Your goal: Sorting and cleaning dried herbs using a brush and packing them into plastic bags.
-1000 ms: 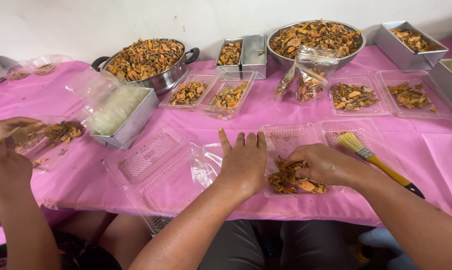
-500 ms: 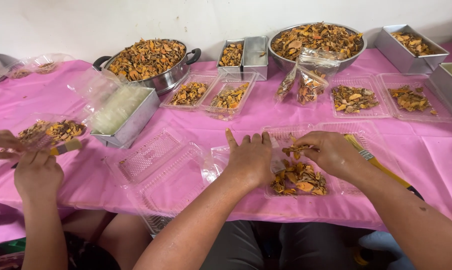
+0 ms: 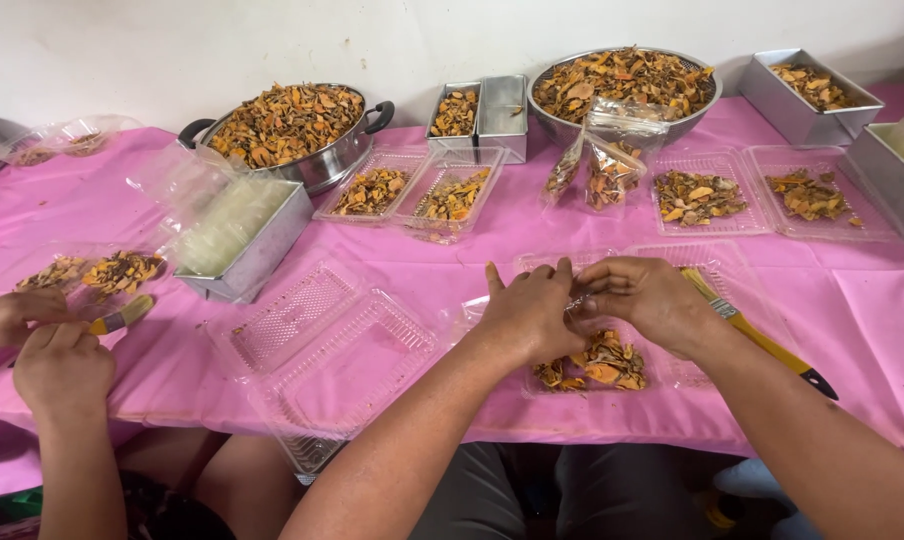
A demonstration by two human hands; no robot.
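Hands: left hand point(image 3: 532, 310) and right hand point(image 3: 647, 300) now meet fingertip to fingertip at lower centre of frame; a second ago they lay apart and flat on the tray, so both have lifted and closed in.
Fingers: both sets curled narrow, pinching something small and pale between them; too small to say what it is.
Meaning: looks like work has moved from pressing the chips down to handling a single bit above them, as a judgement only.
Tray: clear plastic tray point(image 3: 672, 375) sits under the hands at lower centre, on the pink cloth point(image 3: 872, 320), lid side open behind.
Chips: dried orange-brown chips point(image 3: 597, 368) in a small heap in the tray's near part, mostly left of its middle; irregular flakes, dry, some brighter orange.
Brush: yellow-handled brush point(image 3: 762, 340) lies at right of the tray, diagonal, partly under the right wrist.
Empty trays: open clear clamshell point(image 3: 322, 340) at left of the left forearm, nothing in it.
Co-worker: another person's hand point(image 3: 62, 365) at lower left works with a small brush point(image 3: 122, 315), which was not in view a second ago.
Supply: pot point(image 3: 287, 125) and bowl point(image 3: 622, 80) at the top of frame, both heaped with the same chips.
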